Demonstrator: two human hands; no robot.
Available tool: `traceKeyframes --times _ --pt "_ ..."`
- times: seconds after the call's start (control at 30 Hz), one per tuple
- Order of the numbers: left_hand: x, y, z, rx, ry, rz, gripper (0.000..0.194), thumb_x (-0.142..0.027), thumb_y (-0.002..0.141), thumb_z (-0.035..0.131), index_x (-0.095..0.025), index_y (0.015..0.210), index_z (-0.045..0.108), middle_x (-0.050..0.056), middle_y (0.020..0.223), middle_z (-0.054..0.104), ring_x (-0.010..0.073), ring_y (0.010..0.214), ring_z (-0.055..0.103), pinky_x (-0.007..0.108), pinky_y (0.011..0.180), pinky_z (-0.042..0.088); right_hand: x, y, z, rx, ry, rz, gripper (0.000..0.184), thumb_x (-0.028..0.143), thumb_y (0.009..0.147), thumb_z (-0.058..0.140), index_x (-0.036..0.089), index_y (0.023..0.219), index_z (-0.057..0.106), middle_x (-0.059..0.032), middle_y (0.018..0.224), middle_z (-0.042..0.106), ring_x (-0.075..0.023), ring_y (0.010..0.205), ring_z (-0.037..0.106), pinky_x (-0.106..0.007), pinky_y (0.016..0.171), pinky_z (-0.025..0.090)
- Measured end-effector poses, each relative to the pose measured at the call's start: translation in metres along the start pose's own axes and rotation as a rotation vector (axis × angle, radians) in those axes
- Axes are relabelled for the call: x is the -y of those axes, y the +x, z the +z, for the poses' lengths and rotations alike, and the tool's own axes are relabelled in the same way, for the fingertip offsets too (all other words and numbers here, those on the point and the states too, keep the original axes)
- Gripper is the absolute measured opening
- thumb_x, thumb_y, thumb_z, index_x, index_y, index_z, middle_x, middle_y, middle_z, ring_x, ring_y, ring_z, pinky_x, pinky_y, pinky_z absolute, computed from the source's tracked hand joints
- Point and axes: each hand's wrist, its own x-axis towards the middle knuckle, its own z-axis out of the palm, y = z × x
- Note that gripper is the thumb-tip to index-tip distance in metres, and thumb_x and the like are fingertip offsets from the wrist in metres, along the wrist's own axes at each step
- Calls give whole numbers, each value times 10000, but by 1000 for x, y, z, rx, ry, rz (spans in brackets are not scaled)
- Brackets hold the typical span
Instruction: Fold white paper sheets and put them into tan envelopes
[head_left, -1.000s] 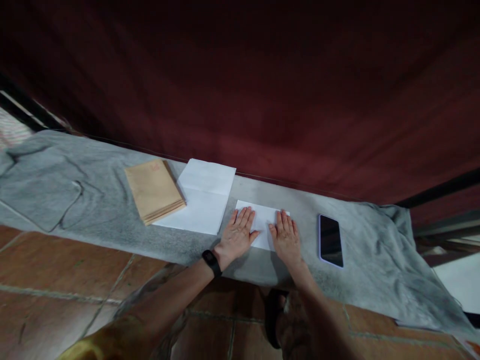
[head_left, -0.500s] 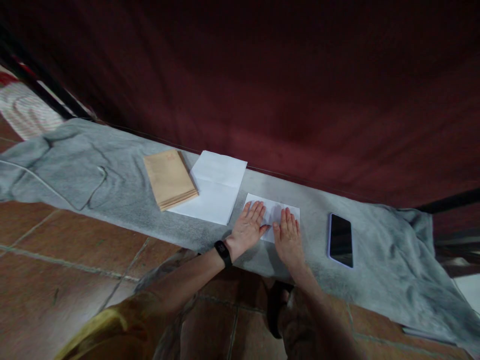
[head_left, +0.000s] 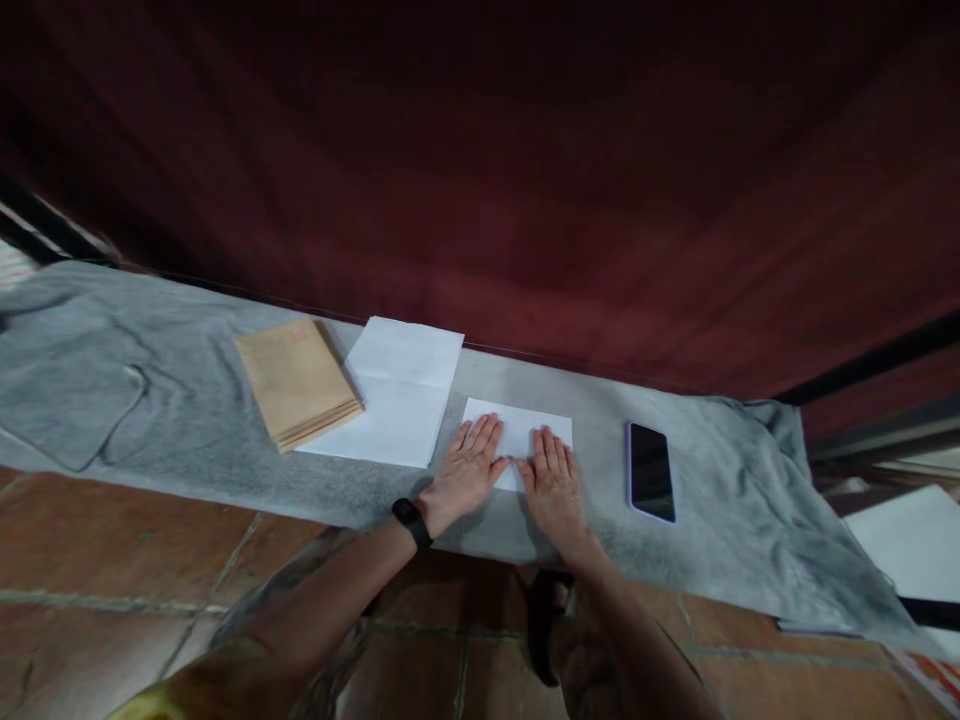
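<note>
A small folded white paper [head_left: 519, 427] lies on a grey cloth [head_left: 187, 420] spread along the floor. My left hand [head_left: 465, 471], with a black band at the wrist, rests flat on the paper's left part, fingers stretched out. My right hand [head_left: 553, 481] lies flat on the paper's near right part, fingers together and extended. Neither hand grips anything. The paper's near edge is hidden under my palms.
Left of the paper lie a larger white sheet [head_left: 397, 390] and a stack of brown envelopes [head_left: 296, 380]. A phone [head_left: 649, 470] with a dark screen lies to the right. A dark red curtain [head_left: 525, 200] hangs behind. Terracotta floor tiles [head_left: 150, 540] run in front.
Both hands have slid a little toward me over the folded paper, showing more of its far part. The camera view swung right, then back left.
</note>
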Motion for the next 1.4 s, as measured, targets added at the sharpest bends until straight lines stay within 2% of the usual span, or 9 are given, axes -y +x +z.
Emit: traceKeyframes --times 0.37,0.5,0.6,0.67,0.77,0.87,1.0,1.23,1.4 --pt "10 -2 -4 -39 43 -90 583 -423 1016 325 -75 1480 390 161 1560 372 263 1471 297 454 1198 276 -22 -9 -4 -58 -54 72 607 439 1044 315 68 1524 312 -204 1531 395 -294 1417 379 -471 1141 316" --pt "7 0 -6 -31 62 -114 580 -402 1013 323 -44 1462 409 183 1554 370 286 1462 313 483 1197 270 -24 -8 -6 -72 -58 112 601 432 1047 305 45 1506 340 -227 1511 417 -313 1401 400 -508 1136 314" --pt "-4 2 -6 -82 60 -114 577 -379 1011 324 -44 1476 382 180 1566 353 284 1480 268 489 1211 237 -14 -3 -8 -83 -34 128 573 386 1050 300 40 1506 335 -221 1528 393 -318 1429 356 -528 1146 298" --pt "-15 1 -4 -103 49 -69 569 -347 1008 320 -54 1495 349 166 1581 330 271 1492 233 480 1216 228 -1 2 -10 -66 2 100 556 352 1049 295 46 1513 322 -201 1555 354 -302 1458 303 -514 1160 286" --pt "-28 -2 1 -85 42 17 553 -217 980 288 -59 1509 314 158 1579 340 247 1493 229 477 1219 221 19 8 -11 -4 65 21 525 309 1045 282 76 1512 339 -158 1578 329 -268 1478 264 -481 1181 269" --pt "-33 -6 4 -50 45 48 576 -133 939 271 -48 1507 306 168 1566 363 243 1490 236 491 1219 212 29 8 -9 38 97 -15 503 296 1047 280 102 1502 370 -144 1567 360 -243 1477 270 -471 1190 265" --pt "-31 -7 3 -44 25 36 562 -183 964 273 -34 1504 300 178 1571 349 241 1491 233 477 1219 228 21 5 -6 30 75 -2 514 314 1043 323 83 1500 369 -168 1563 355 -247 1475 274 -470 1194 260" --pt "-21 -7 3 -76 12 -71 564 -339 1015 280 -35 1484 352 189 1574 334 260 1493 229 462 1205 271 5 2 -6 2 24 32 571 389 1041 335 100 1532 303 -182 1567 330 -282 1456 315 -504 1162 293" --pt "-16 -7 0 -87 -3 -127 583 -370 1015 280 -52 1502 324 177 1577 332 251 1495 226 473 1211 249 -6 1 -7 -13 -11 73 577 421 1044 322 86 1513 346 -193 1551 359 -296 1437 350 -509 1157 278"
